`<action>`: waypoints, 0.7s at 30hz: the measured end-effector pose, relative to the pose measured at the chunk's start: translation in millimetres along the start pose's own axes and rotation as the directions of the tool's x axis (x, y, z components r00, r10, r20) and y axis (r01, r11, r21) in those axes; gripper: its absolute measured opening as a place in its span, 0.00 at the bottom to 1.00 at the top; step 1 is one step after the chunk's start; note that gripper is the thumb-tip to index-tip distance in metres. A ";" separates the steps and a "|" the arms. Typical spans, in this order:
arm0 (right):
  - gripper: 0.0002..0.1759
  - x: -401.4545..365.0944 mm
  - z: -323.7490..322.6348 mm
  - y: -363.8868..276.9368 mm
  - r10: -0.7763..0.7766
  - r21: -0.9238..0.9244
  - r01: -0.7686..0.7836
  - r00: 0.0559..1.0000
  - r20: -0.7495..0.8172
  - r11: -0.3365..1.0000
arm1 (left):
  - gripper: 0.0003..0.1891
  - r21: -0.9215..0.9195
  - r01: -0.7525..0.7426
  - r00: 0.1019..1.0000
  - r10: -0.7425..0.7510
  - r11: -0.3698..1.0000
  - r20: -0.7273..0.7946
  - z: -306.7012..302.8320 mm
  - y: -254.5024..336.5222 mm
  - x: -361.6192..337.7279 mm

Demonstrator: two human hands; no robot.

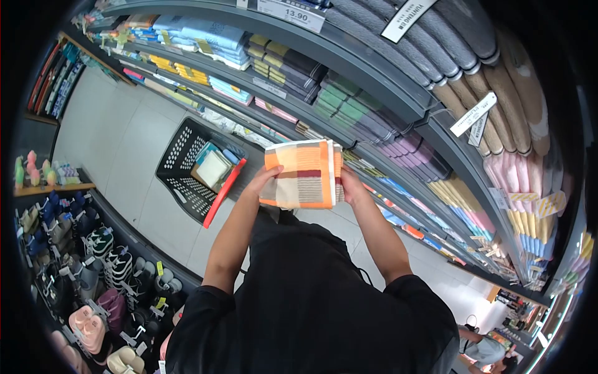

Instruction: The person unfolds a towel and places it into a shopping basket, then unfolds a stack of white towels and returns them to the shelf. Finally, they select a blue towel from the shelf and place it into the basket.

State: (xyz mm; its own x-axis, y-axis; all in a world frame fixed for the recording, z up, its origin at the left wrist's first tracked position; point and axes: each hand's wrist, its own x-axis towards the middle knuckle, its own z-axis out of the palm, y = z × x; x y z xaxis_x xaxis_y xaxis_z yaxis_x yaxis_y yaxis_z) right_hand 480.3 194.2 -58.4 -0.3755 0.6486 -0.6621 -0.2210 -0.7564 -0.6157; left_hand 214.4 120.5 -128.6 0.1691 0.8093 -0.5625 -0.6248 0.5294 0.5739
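Note:
A folded towel (300, 177) with orange, cream, grey and dark red checks is held flat in front of my body. My left hand (265, 181) grips its left edge, with the thumb on top and the other fingers hidden beneath. At the right edge, my right hand (352, 184) pinches the folded layers; most of its fingers are behind the towel. Just left of the towel stands a black shopping basket (180, 140) with a red handle (224, 193), holding several folded or packaged items (213, 167).
Shelves of folded towels (355, 103) run along the right, with price labels (291, 15) on their edges. Slippers (87, 327) hang on a rack at lower left. Tiled floor (115, 149) shows around the basket. Another person (483, 349) is at lower right.

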 end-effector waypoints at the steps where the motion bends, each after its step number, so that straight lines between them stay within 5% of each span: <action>1: 0.19 -0.5 -0.3 1.6 -0.005 0.003 0.005 1.000 0.008 1.000 | 0.32 0.083 -0.019 1.000 0.020 0.996 -0.011 0.2 0.0 2.3; 3: 0.19 -4.2 4.9 6.0 -0.012 0.009 0.012 1.000 0.026 1.000 | 0.33 0.248 -0.055 0.997 0.066 0.967 -0.033 -0.2 1.6 4.4; 6: 0.17 -15.4 19.2 6.2 -0.086 -0.241 0.085 0.996 0.004 0.967 | 0.31 0.335 -0.183 0.983 0.179 0.924 0.042 5.5 3.1 5.7; 8: 0.16 -12.0 19.6 12.0 -0.149 -0.324 0.136 0.989 -0.016 0.936 | 0.29 0.862 -0.147 0.835 0.528 0.486 -0.156 25.8 5.7 -8.8; 9: 0.16 -4.7 14.8 19.5 -0.193 -0.315 0.180 0.981 -0.010 0.932 | 0.28 0.981 0.001 0.699 0.701 0.193 -0.138 40.8 11.2 -19.3; 10: 0.16 -2.9 17.0 21.2 -0.235 -0.306 0.223 0.972 -0.003 0.925 | 0.28 0.998 0.015 0.648 0.759 0.064 -0.059 57.2 21.3 -30.6; 13: 0.13 -10.4 47.0 24.2 -0.332 -0.434 0.289 0.943 -0.024 0.853 | 0.28 0.781 -0.175 0.943 0.331 0.599 -0.042 72.1 17.0 -39.4; 15: 0.16 -11.8 59.2 24.2 -0.476 -0.558 0.408 0.879 0.026 0.723 | 0.26 0.392 -0.156 0.978 0.196 0.907 -0.065 54.8 -0.1 -24.8; 17: 0.18 -12.3 61.7 24.5 -0.581 -0.782 0.456 0.799 0.151 0.425 | 0.25 -0.010 -0.082 0.997 0.082 0.997 -0.001 70.5 21.1 -47.6; 18: 0.22 -16.4 69.2 23.5 -0.582 -0.841 0.450 0.785 0.211 0.302 | 0.28 0.135 -0.064 0.996 0.071 0.989 -0.047 83.0 27.2 -57.8; 21: 0.24 -32.7 92.2 18.8 -0.570 -0.840 0.495 0.764 0.301 0.221 | 0.31 0.284 -0.363 0.929 0.366 0.887 0.043 78.3 15.5 -47.8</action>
State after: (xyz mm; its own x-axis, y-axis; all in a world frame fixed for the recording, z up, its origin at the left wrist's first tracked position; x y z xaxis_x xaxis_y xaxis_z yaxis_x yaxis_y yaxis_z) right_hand 405.4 151.0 -8.9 -0.4319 0.9015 -0.0265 0.5216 0.2257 -0.8228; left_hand 256.3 110.0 -46.2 -0.0389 0.9571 -0.2870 -0.3991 0.2484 0.8826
